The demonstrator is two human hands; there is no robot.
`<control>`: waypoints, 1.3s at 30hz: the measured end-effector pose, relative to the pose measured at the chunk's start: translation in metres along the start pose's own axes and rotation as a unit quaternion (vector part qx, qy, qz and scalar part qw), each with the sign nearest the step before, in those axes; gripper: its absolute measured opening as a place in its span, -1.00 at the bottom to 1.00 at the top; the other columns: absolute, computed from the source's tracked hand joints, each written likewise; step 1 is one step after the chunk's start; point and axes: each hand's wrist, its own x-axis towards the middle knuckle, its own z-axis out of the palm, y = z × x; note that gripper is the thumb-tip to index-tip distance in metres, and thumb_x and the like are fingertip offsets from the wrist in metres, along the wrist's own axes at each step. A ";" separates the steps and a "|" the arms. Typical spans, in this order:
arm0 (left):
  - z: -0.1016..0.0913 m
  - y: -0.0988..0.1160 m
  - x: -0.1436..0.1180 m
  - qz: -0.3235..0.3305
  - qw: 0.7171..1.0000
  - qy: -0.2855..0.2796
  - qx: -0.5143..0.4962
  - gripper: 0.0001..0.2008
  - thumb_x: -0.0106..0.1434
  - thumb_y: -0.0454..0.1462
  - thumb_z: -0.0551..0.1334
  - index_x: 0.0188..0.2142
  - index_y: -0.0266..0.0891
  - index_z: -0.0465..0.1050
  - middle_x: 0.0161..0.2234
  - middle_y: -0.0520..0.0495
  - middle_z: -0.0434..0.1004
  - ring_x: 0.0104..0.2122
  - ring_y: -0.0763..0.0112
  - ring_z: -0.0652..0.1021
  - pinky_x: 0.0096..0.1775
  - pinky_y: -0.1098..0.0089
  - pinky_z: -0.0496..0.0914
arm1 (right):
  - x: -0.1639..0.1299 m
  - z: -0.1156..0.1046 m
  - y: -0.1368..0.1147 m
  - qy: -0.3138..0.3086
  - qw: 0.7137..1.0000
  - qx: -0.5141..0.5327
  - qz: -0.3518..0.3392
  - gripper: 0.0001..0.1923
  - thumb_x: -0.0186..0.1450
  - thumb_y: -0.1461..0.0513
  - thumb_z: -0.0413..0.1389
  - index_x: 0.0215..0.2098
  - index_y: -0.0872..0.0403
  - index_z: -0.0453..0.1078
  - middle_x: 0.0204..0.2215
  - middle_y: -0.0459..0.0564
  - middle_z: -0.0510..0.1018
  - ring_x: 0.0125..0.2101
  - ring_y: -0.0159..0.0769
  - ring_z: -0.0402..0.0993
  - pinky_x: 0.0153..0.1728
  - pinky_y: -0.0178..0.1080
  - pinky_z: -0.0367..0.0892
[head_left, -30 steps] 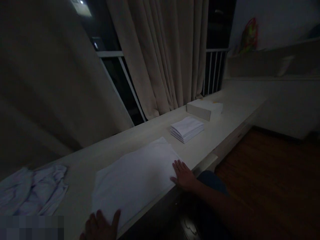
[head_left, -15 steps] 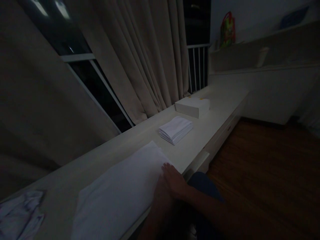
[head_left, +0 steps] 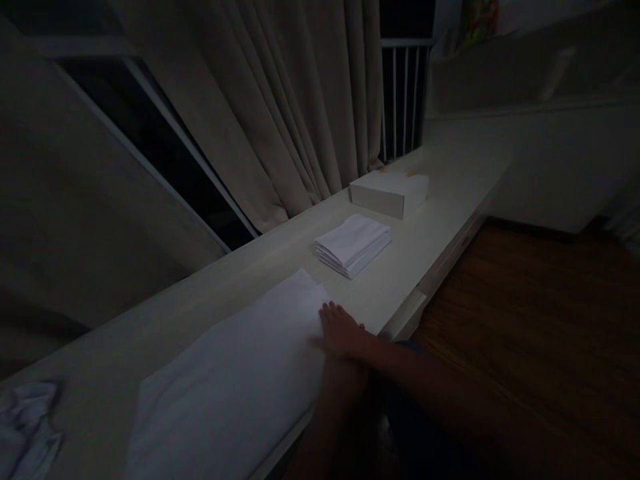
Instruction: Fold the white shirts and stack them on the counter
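Note:
A white cloth [head_left: 225, 373] lies spread over the near part of the long pale counter. My right hand [head_left: 343, 330] rests on its right edge, palm down, fingers stretched out over the fabric. Beneath and in front of it is my left hand [head_left: 343, 381], in shadow; the right hand covers most of its fingers, so their pose is hidden. Just past the cloth sits a stack of folded white cloths [head_left: 353, 243].
A white box [head_left: 383, 193] stands on the counter [head_left: 440, 200] beyond the stack. Crumpled patterned fabric [head_left: 27, 427] lies at the lower left. Curtains [head_left: 300, 100] hang along the back side. A drawer [head_left: 407, 313] sticks out slightly at the front, above the wooden floor [head_left: 525, 320].
The view has tilted down and shifted a little. My right hand has moved slightly over the cloth's right edge, with the left hand now more tucked under it.

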 end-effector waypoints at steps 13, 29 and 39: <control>-0.019 -0.008 -0.015 0.001 0.998 -0.056 -0.031 -0.35 0.33 -0.09 0.00 0.36 -0.11 -0.14 0.38 -0.12 -0.09 0.35 0.04 -0.08 0.30 -0.12 -0.09 | 0.149 0.019 0.018 0.044 0.994 -0.096 0.028 -0.05 0.34 -0.23 -0.37 0.35 0.37 -0.08 0.35 0.32 -0.09 0.35 0.05 -0.37 0.29 0.07 -0.41; -0.019 -0.013 -0.021 -0.013 0.998 -0.020 -0.065 -0.26 0.22 -0.21 0.13 0.35 -0.22 -0.09 0.36 -0.19 -0.05 0.35 0.05 -0.05 0.30 -0.11 -0.03 | 0.170 0.006 -0.006 0.055 0.989 -0.140 -0.007 -0.18 0.40 -0.15 -0.34 0.38 0.27 -0.14 0.37 0.22 -0.17 0.35 0.04 -0.36 0.28 0.13 -0.39; -0.053 -0.044 -0.111 -0.012 0.996 0.086 0.006 -0.49 0.28 -0.24 0.07 0.23 -0.19 0.19 0.23 -0.14 0.30 0.28 0.21 0.20 0.27 -0.04 0.13 | -0.039 -0.021 -0.004 0.087 0.986 -0.106 -0.098 -0.37 0.45 -0.04 -0.27 0.34 0.13 0.05 0.33 0.10 0.04 0.34 -0.13 -0.16 0.30 0.03 -0.19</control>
